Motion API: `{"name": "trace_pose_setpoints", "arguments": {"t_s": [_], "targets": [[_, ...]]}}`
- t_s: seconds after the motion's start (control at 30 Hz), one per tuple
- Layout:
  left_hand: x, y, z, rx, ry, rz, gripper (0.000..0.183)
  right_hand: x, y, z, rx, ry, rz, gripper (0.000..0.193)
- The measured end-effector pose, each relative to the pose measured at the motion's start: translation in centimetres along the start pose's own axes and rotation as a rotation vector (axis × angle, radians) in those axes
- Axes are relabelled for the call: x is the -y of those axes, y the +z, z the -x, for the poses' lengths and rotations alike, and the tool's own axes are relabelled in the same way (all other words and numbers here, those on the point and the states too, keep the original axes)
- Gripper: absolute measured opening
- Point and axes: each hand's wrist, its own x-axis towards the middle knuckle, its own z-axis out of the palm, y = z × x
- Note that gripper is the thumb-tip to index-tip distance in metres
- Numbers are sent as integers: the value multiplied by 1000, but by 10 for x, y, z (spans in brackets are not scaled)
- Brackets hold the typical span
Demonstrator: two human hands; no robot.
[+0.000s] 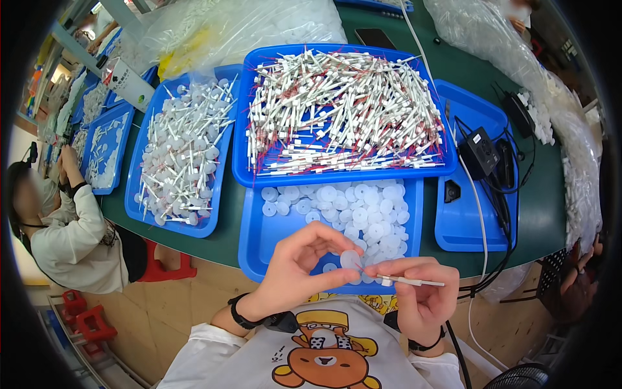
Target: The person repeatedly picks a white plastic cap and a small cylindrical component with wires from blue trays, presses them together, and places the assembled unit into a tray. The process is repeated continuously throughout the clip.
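"2 small pieces, I see. Which fingers have which?"

"My left fingers (334, 237) pinch a frosted disc (350, 260) by its edge. Just beside it, my right fingers (403, 264) are closed on a white stick (418, 281), its thin red end toward the disc. Whether they touch, I can't tell."

"How would they handle?"

"Light, I'd judge. The disc seems smooth, perhaps slippery, best held at the rim. The stick looks stiff, so I'd grip its body; that red end might bend."

"And around you?"

"Below my fingers, a blue tray (262, 241) of loose discs (382, 227). Beyond them, a heaped tray (350, 176) of sticks covers its far side. Farther left on the green tabletop (220, 247), a mixed tray (223, 181). To their right, a black box (478, 155), and a white cable (484, 233) that could snag my right elbow."
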Motion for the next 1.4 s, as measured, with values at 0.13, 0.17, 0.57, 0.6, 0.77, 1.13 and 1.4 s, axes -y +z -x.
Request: {"name": "trace_pose_setpoints", "arguments": {"t_s": [0.13,0.17,0.57,0.6,0.77,1.13,1.4], "targets": [[1,1,-2,-2,19,-88,37,-3,-1,2,-43,-2,-13,27],[0,0,-2,16,29,-159,37,-4,-1,2,-57,-1,-29,27],[-1,3,-2,56,15,-279,35,-1,-3,1,-82,51,-83,26],[-1,3,-2,54,10,-278,35,-1,-3,1,-85,56,-88,26],[-2,3,0,74,-4,-277,34,-1,-3,2,-82,49,-82,27],[-1,8,5,70,-18,-247,35,-2,0,8,-94,27,-92,29],[4,12,7,54,-1,-176,34,3,-1,4,-62,-14,306,26]]}}
